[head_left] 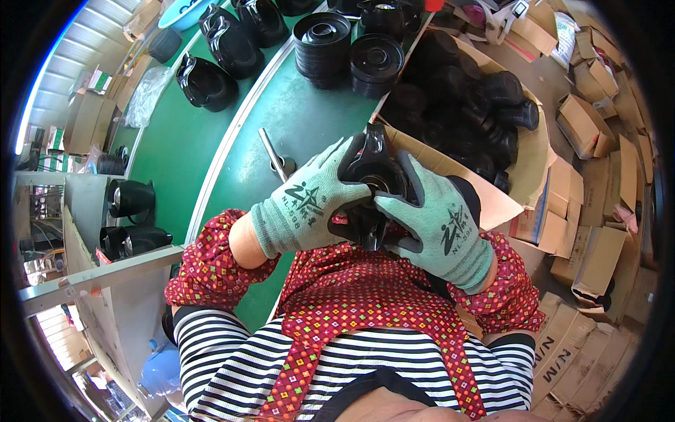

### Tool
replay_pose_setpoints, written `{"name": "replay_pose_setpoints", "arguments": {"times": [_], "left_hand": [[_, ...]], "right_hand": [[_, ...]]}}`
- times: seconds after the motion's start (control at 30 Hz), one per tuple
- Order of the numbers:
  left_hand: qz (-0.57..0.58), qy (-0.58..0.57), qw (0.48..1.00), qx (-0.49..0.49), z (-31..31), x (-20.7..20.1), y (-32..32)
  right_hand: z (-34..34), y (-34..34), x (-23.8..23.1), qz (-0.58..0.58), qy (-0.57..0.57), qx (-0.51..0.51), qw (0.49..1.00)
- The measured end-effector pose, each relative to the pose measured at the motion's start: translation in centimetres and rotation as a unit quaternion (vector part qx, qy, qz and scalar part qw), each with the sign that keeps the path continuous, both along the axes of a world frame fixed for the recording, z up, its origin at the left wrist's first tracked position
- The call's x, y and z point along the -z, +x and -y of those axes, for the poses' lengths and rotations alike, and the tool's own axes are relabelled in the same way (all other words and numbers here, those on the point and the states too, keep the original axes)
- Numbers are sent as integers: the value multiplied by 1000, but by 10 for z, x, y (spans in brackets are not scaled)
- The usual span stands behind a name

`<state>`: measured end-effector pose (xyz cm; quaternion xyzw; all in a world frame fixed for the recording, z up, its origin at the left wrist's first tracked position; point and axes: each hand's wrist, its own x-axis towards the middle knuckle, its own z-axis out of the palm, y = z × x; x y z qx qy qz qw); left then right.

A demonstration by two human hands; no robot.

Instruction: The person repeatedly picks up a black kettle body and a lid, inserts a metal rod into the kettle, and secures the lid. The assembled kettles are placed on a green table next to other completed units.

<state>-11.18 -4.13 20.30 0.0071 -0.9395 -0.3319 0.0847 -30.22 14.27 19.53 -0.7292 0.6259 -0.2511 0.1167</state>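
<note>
In the head view, your left gloved hand [302, 197] and right gloved hand [443, 214] clasp a glossy black plastic fitting [377, 169] from both sides, thumbs near its round centre, probably to keep it steady; your fingers hide its lower part, so its full shape is uncertain. It sits close before your apron [365, 288]. The open carton [485, 190] on your right and the disc stack [322, 53] ahead stand near, presumably for easy reach
</note>
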Motion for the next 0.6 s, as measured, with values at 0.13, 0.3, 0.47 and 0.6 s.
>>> {"name": "replay_pose_setpoints", "arguments": {"times": [0.13,0.3,0.47,0.6], "left_hand": [[-27,15,999,-30,-4,5,4],[-117,141,957,-226,-24,8,20],[-123,399,882,-218,-83,64,35],[-63,280,956,-66,-70,83,70]], "right_hand": [[6,3,-2,-6,-18,0,1000],[-16,-9,65,394,-87,182,897],[-43,-8,92,689,-84,312,648],[-66,-93,84,301,-59,298,904]]}}
